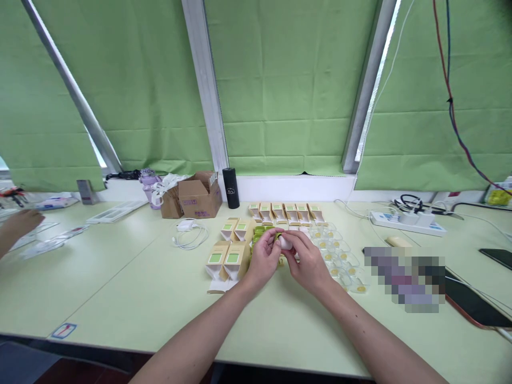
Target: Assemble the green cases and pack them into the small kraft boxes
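Note:
My left hand (263, 260) and my right hand (306, 260) meet over the middle of the pale green table (132, 288). Together they pinch a small white rounded object (285, 242) with a bit of green at its left end. Both sets of fingers are curled round it. Just left of my hands lie small tan cartons with green labels (226, 258). Behind them stands a row of open tan cartons (286, 212). To the right lie several clear plastic trays with yellow dots (338, 257). Green pieces (261, 231) sit just beyond my fingers.
A brown cardboard box (199, 200), a black cylinder (231, 188) and a purple bottle (149, 184) stand at the back. A white cable (191, 234) lies coiled left of centre. A power strip (408, 222) and phones (476, 306) are right. Another person's hand (18, 224) rests far left.

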`<action>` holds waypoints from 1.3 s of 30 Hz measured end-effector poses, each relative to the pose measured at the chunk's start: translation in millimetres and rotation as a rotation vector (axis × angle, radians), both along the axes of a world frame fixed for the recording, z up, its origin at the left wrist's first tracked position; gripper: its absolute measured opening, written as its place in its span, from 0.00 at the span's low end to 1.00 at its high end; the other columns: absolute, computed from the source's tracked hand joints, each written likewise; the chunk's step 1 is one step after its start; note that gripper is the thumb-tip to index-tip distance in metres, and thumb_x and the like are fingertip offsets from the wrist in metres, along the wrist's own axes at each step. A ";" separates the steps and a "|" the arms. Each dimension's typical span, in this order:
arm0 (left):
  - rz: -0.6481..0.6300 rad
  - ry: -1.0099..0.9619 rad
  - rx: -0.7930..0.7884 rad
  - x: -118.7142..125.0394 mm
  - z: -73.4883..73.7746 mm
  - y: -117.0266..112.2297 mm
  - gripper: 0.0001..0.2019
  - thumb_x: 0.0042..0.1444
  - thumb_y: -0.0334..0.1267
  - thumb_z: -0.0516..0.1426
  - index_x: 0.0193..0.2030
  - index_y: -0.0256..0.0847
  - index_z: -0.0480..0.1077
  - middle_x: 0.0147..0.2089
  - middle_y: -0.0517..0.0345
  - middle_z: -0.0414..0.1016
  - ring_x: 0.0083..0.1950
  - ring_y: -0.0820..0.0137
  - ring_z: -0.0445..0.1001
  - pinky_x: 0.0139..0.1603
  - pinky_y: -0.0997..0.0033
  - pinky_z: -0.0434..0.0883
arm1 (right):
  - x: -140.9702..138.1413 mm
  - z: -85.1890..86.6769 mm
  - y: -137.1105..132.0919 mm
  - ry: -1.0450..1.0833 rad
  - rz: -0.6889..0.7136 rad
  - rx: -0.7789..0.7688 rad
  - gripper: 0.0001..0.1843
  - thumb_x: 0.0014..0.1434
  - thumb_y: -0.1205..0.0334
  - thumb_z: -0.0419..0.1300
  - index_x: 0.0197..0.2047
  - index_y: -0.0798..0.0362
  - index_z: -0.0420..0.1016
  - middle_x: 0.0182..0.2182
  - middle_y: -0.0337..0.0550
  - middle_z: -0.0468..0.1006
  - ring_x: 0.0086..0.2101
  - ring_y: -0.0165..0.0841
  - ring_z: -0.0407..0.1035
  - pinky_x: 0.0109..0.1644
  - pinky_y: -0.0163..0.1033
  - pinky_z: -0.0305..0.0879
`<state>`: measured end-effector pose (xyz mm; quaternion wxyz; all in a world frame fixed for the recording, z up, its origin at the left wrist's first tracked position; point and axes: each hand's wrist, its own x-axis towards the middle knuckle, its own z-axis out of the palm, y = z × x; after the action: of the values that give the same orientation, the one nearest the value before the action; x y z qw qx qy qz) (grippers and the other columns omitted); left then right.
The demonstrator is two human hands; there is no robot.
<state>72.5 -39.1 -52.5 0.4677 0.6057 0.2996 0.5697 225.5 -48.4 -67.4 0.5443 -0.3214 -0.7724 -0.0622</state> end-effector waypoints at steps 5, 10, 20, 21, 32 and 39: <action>-0.067 0.004 0.013 -2.6 -2.0 -2.1 0.23 0.68 0.51 0.63 0.62 0.39 0.72 0.61 0.43 0.80 0.62 0.55 0.81 0.61 0.59 0.80 | 1.7 -5.5 2.4 0.011 -0.017 -0.041 0.25 0.72 0.70 0.56 0.69 0.47 0.70 0.58 0.54 0.79 0.59 0.47 0.76 0.60 0.55 0.81; -0.057 0.051 0.032 0.4 -7.1 -1.1 0.30 0.65 0.52 0.67 0.66 0.37 0.69 0.62 0.39 0.79 0.67 0.51 0.77 0.63 0.56 0.78 | 1.6 -8.2 2.5 0.026 0.000 -0.082 0.28 0.71 0.72 0.53 0.72 0.47 0.66 0.58 0.55 0.79 0.58 0.47 0.77 0.56 0.55 0.83; -0.050 0.100 0.028 -1.2 -4.3 1.7 0.30 0.66 0.53 0.65 0.67 0.36 0.70 0.59 0.41 0.81 0.60 0.56 0.81 0.61 0.58 0.79 | 2.8 -13.1 5.3 0.012 -0.006 -0.023 0.27 0.70 0.73 0.54 0.70 0.48 0.69 0.58 0.56 0.80 0.60 0.47 0.76 0.59 0.57 0.82; -0.049 0.103 0.030 -1.5 -4.3 1.8 0.30 0.66 0.53 0.65 0.67 0.36 0.70 0.59 0.41 0.81 0.59 0.57 0.81 0.61 0.58 0.79 | 3.0 -13.5 5.7 0.013 -0.010 -0.016 0.27 0.70 0.73 0.54 0.70 0.48 0.69 0.59 0.56 0.80 0.60 0.47 0.76 0.59 0.57 0.82; -0.055 0.084 0.036 -3.0 -6.5 3.7 0.28 0.66 0.51 0.66 0.66 0.37 0.72 0.62 0.40 0.79 0.62 0.56 0.79 0.63 0.58 0.78 | 3.1 -17.5 8.0 0.036 -0.009 0.029 0.28 0.71 0.74 0.55 0.70 0.47 0.72 0.59 0.56 0.80 0.59 0.45 0.77 0.58 0.52 0.83; -0.050 0.087 0.008 -1.9 -4.8 2.4 0.29 0.66 0.51 0.66 0.67 0.36 0.72 0.54 0.43 0.83 0.54 0.59 0.82 0.56 0.60 0.80 | 3.6 -14.6 6.2 0.029 -0.012 0.014 0.28 0.72 0.73 0.54 0.71 0.46 0.70 0.59 0.55 0.80 0.60 0.45 0.77 0.61 0.54 0.82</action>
<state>70.6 -36.8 -57.3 0.4659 0.6389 0.3024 0.5323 229.0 -42.2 -82.0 0.5574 -0.3230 -0.7620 -0.0662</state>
